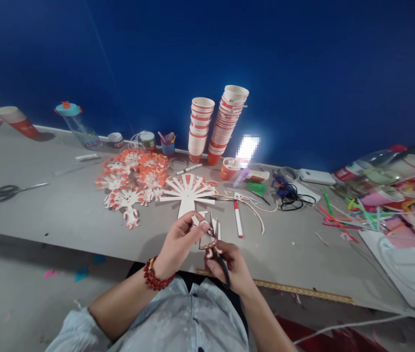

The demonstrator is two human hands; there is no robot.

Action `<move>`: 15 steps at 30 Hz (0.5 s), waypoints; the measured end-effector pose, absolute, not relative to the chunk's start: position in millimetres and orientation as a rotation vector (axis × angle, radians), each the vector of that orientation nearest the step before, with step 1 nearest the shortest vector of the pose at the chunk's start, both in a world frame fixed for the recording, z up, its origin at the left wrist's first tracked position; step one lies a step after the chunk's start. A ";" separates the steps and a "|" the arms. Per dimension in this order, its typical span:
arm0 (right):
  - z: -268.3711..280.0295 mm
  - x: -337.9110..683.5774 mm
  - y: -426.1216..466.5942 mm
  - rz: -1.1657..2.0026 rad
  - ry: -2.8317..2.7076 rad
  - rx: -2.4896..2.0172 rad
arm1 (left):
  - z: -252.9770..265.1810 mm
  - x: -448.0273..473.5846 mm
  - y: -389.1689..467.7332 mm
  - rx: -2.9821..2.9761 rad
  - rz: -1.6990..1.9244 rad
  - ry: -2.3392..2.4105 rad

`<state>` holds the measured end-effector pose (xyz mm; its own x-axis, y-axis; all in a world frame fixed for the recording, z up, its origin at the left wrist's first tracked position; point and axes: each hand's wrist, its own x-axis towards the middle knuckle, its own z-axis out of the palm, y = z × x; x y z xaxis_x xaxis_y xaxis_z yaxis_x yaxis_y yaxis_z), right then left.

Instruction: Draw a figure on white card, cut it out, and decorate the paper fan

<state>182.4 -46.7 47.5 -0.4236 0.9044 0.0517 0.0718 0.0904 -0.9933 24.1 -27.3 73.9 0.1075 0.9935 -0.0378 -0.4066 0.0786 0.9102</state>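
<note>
My left hand (182,239) pinches a white paper cutout (207,240) outlined in red, just above the table's front edge. The fingers of my right hand (231,268) are wrapped round the dark handles of a pair of scissors (223,266). Its blades point away from me and lie at the cutout's edge; whether they are cutting into it I cannot tell. Directly beyond my hands lies a white paper cup cut into fanned strips (188,195). To the right of it rests a red and white marker (238,220).
Finished-looking orange and white paper figures (128,198) are heaped left of centre. Two tall stacks of paper cups (200,129) stand by the blue wall. Another pair of scissors (9,191) lies far left. Black cable (292,198), bottles (364,164) and coloured scraps (394,215) crowd the right.
</note>
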 end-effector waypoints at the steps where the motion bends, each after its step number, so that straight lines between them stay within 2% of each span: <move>1: 47.8 182.3 -46.4 1.391 -1.647 -1.002 | 73.2 25.3 -28.1 0.890 1.271 0.845; 15: 51.4 174.0 -46.3 1.365 -1.564 -1.083 | 73.6 30.4 -34.0 1.089 1.371 0.970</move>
